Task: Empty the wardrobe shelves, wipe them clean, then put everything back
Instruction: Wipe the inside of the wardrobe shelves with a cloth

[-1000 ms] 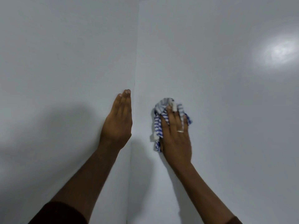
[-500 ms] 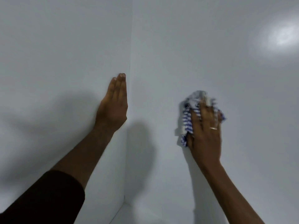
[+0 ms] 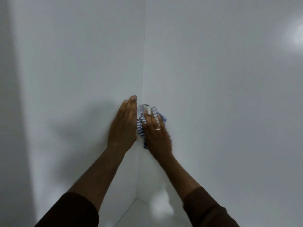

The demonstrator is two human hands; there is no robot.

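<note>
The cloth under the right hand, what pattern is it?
Blue and white stripes on the cloth, pressed by the right hand; seen in the head view.

This is the inside of a white wardrobe in a home. Two smooth white panels, the left panel (image 3: 65, 79) and the back panel (image 3: 221, 95), meet in a vertical corner (image 3: 142, 79). Near the bottom, a white shelf surface (image 3: 139, 215) joins them.
</note>
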